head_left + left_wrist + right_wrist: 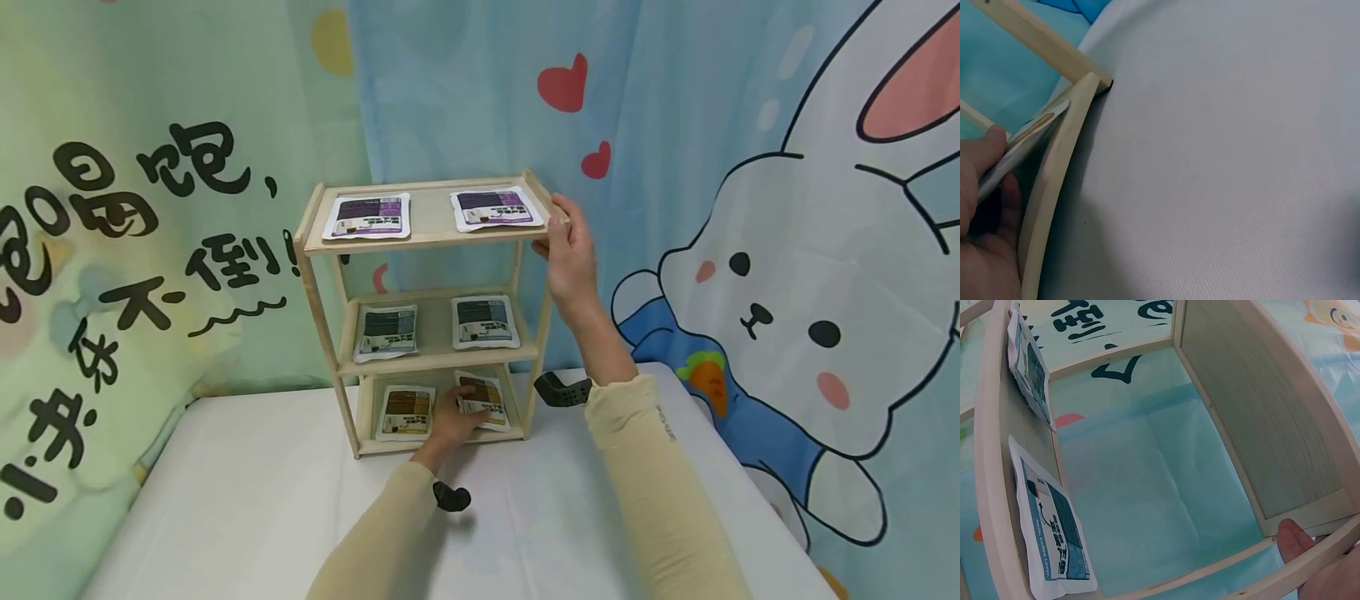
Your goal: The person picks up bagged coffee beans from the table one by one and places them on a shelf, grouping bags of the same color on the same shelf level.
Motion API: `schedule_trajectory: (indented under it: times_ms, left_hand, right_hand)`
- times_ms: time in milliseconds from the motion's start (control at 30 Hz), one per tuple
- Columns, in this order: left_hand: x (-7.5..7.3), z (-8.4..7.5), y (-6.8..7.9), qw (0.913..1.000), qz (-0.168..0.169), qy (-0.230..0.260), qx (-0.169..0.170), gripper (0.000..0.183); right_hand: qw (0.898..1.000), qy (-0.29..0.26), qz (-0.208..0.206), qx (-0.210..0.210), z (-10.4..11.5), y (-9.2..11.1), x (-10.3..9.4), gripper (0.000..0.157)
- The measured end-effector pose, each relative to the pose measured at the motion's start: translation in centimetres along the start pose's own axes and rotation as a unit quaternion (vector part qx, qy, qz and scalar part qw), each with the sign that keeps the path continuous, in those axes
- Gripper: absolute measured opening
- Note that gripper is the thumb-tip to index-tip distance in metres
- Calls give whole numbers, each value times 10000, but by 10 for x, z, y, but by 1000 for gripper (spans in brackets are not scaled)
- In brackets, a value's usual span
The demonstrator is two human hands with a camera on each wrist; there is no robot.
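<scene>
A three-tier wooden shelf (432, 362) stands on the white table. On its bottom tier, my left hand (452, 421) pinches a brown-and-white sachet (486, 402) at the right; the left wrist view shows this sachet (1029, 137) tilted between thumb and fingers, above the tier's front rail (1054, 181). My right hand (572, 258) grips the shelf's top right corner, its fingertips (1291, 536) curling under the upper board. Another brown sachet (407, 413) lies left of my left hand. Two teal sachets, left (386, 332) and right (485, 322), lie on the middle tier.
Two purple sachets, left (367, 217) and right (497, 208), lie on the top tier. White cloth covers the table (247, 500). Behind the shelf hangs a printed curtain (465, 92) with a cartoon rabbit. Each wrist carries a black camera mount (562, 390).
</scene>
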State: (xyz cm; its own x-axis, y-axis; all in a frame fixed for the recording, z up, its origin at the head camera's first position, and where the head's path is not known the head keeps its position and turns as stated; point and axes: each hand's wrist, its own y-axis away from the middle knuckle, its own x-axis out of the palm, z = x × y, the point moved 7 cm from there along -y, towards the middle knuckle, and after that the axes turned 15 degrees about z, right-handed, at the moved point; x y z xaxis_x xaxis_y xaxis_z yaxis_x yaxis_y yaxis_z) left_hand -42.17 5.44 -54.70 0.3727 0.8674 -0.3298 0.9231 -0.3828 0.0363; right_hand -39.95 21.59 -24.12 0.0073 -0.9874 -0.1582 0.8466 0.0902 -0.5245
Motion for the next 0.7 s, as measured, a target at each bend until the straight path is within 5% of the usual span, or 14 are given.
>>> schedule_trajectory:
  times_ms: [267, 500, 700]
  left_hand:
    - [5, -4, 1, 9943, 209, -1031, -188, 46]
    - [0, -3, 6, 9887, 212, -1433, -377, 46]
    - [-5, -9, 9, 9851, 82, -1714, -116, 47]
  right_hand:
    - [9999, 93, 28, 62, 0, 1, 0, 47]
    - [9999, 30, 94, 28, 1, 2, 3, 47]
    - [9999, -23, 116, 39, 1, 2, -1, 47]
